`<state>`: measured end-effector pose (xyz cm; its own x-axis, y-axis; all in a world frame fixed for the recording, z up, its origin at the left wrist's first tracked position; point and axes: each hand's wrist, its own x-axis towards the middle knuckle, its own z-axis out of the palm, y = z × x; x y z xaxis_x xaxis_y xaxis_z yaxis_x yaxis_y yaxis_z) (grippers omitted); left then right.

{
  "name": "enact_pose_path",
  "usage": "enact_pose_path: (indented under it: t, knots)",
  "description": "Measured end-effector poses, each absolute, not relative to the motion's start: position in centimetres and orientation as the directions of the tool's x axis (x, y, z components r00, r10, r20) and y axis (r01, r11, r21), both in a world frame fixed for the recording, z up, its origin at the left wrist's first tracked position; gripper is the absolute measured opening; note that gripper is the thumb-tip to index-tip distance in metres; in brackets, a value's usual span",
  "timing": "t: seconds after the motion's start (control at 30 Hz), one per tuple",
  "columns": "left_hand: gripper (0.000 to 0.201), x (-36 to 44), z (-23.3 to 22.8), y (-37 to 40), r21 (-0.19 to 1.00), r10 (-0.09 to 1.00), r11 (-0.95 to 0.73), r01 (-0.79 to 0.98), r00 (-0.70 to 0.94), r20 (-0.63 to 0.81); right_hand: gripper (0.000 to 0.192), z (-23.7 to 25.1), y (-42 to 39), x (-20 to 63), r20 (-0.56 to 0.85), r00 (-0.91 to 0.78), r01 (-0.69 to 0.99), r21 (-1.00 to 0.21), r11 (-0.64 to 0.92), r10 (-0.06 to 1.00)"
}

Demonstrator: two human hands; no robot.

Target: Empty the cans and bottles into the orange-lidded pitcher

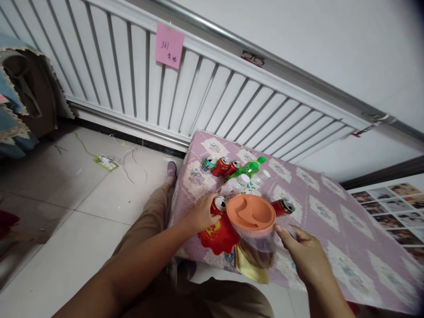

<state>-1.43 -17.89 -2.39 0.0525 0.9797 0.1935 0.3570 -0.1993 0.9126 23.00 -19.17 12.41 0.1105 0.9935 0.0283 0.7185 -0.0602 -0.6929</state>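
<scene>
My left hand [202, 213] is wrapped around an opened red can [220, 205] at the near left of the table. In my right hand [306, 254] is the handle of a clear pitcher [256, 247] with an orange lid [250, 212]; what is inside it is blurred. The pitcher is just right of the can. Below both lies a red scalloped piece with a yellow print [217, 236], and a yellow cloth [250, 263] hangs at the table edge. Partly behind the pitcher, another red can [282, 207] lies tilted.
A patterned pink cloth covers the table [351, 247]. Farther back stand a teal can [208, 164], red cans [221, 166], green-capped bottles [250, 168] and white-capped bottles [233, 184]. A radiator [139, 70] runs behind. A green power strip [106, 163] with cables lies on the floor.
</scene>
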Motion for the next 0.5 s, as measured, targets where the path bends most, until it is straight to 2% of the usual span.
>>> enact_pose_path:
  t: [0.23, 0.5]
  knots:
    - [0.071, -1.47, -2.31, -17.89, 0.919, 0.979, -0.202, 0.339, 0.052, 0.196, 0.039, 12.66, -19.36, 22.72, 0.055, 0.11, 0.731, -0.682, -0.043, 0.992]
    - [0.07, -1.37, -2.35, -17.87, 0.916, 0.978, -0.207, 0.343, 0.045, 0.204, 0.037, 13.04, -19.54, 22.26, 0.024, 0.138, 0.715, -0.695, -0.083, 0.99]
